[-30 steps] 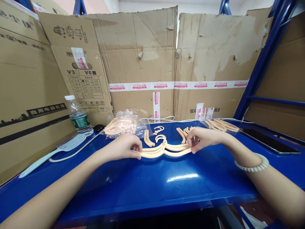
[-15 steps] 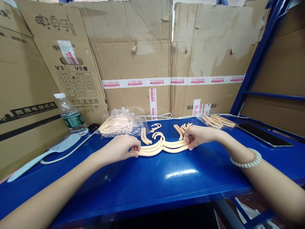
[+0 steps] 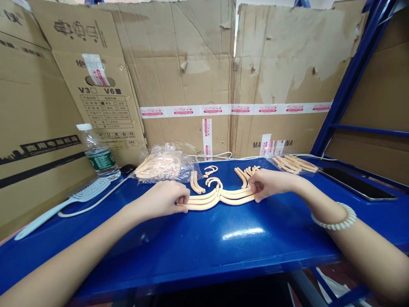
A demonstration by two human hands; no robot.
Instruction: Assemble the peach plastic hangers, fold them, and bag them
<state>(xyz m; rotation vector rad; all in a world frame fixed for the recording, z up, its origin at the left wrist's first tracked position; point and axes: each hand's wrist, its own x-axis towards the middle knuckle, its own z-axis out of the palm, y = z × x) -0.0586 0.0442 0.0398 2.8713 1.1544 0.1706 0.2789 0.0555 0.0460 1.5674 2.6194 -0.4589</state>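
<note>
In the head view, several beige hangers [image 3: 204, 206] are lying nested at the middle of the blue table [image 3: 204, 247], their smooth, rounded arms bowing side by side and their curled hooks [image 3: 214, 179] clustering toward the back. Loose curved rods [image 3: 196, 183] and loose hooks [image 3: 211, 170] of similar colour are resting behind them, while a crinkled, shiny plastic bag [image 3: 162, 164] is wrapping more beige pieces. Ribbed white beads are forming a bracelet [image 3: 335, 218] on the right wrist.

Torn, creased cardboard [image 3: 188, 72] is walling the back edge. The glossy tabletop is stretching from the hangers to its front edge, reflecting a bright streak; a bottle [image 3: 102, 160] and a pale hairbrush [image 3: 87, 190] are bounding the left, a dark phone [image 3: 359, 183] the right.

Both forearms are slanting inward from the lower corners. The left hand [image 3: 164, 198] is bending its fingers over the hangers' left ends, its thumb pressing below; the right hand [image 3: 271, 182] is pinching the right ends likewise. Both grips are closing on the hangers, though the curled fingers are hiding the exact contact.
</note>
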